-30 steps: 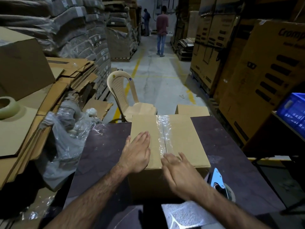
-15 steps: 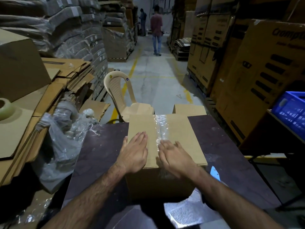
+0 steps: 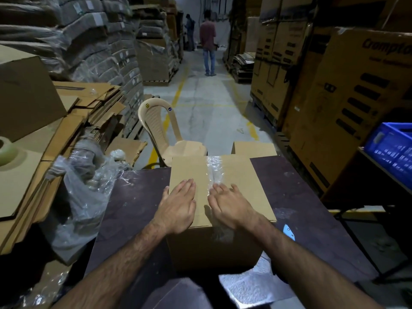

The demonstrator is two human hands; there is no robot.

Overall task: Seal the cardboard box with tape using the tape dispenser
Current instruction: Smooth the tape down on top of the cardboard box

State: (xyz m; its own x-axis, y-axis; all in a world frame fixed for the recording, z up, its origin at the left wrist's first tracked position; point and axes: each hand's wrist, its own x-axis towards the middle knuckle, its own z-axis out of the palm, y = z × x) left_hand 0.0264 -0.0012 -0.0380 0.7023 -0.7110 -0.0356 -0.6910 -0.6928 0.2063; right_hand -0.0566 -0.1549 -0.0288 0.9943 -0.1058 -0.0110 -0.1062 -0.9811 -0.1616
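Observation:
A closed brown cardboard box [image 3: 245, 175] stands on the dark table [image 3: 312, 208]. A strip of clear tape [image 3: 215, 168] runs along its centre seam and down the near side. My left hand [image 3: 178, 206] lies flat on the left flap, fingers straight. My right hand [image 3: 229, 204] presses flat on the tape near the box's front edge. The blue tape dispenser [image 3: 289, 233] lies on the table to the right of the box, mostly hidden behind my right forearm.
Flattened cardboard sheets [image 3: 33, 175] with a tape roll [image 3: 6, 150] are stacked at left, beside crumpled plastic wrap [image 3: 84, 188]. A beige plastic chair [image 3: 169, 134] stands beyond the table. A blue crate [image 3: 394, 150] sits at right. Two people [image 3: 207, 41] stand far down the aisle.
My right hand has slid forward along the taped seam from the box's near edge, covering more of the dispenser. My left hand has stayed flat on the left flap.

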